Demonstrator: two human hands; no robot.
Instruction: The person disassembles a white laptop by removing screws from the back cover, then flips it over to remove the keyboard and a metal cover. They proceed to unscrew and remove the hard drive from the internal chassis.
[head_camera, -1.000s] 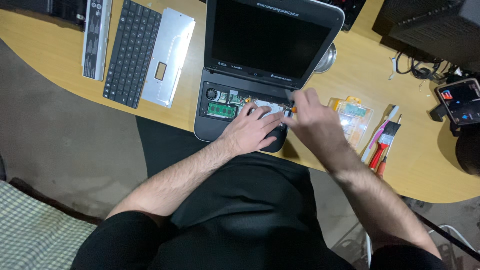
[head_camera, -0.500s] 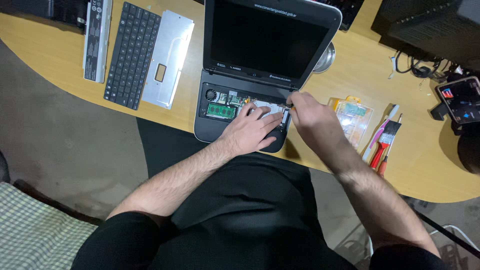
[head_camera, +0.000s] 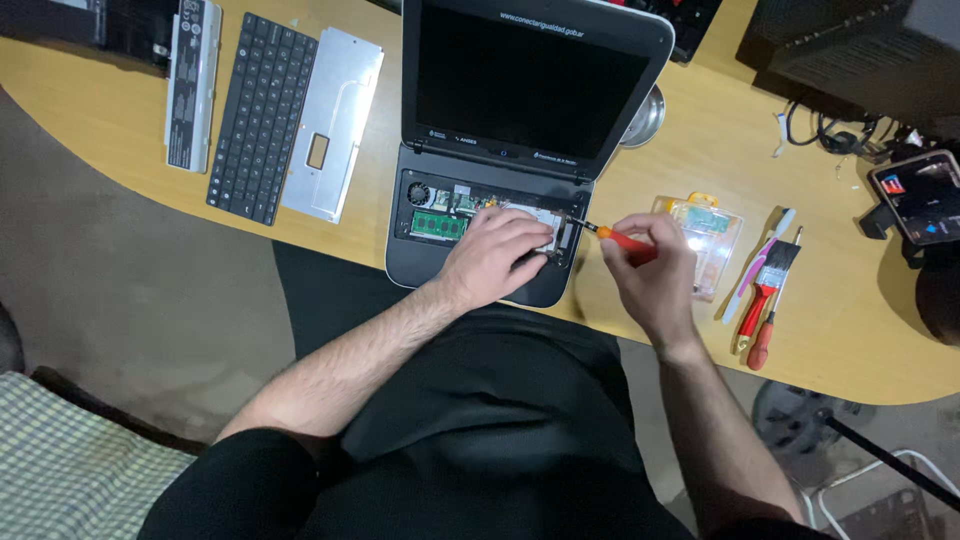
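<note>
Laptop (head_camera: 505, 170) work centres on the opened base at the near edge of the wooden desk (head_camera: 120, 120), where the keyboard bay lies bare with a green memory board (head_camera: 438, 224) and a small fan showing. The right hand (head_camera: 655, 275) is closed around an orange-handled screwdriver (head_camera: 622, 240), pinching the handle between thumb and curled fingers, and the thin shaft points left toward the right end of the bay. A second ago this hand sat close against the laptop's edge, almost touching the other; now it has drawn out to the right, so the handle shows plainly and the tip seems to meet the bay near its right corner, though the contact itself is too small to tell. The left hand (head_camera: 495, 255) stays flat on the base, fingers loosely together, pressing on the silver part in the middle of the bay. Judging by this, the tool is now lined up on a fastening at that corner while the other hand steadies the machine. Just right of the tool hand lies a clear plastic case (head_camera: 715, 235), then a pink toothbrush (head_camera: 755, 268) and a red-handled brush (head_camera: 768, 280). Far left rest the removed keyboard (head_camera: 262, 115) and a silver cover plate (head_camera: 335, 120).
</note>
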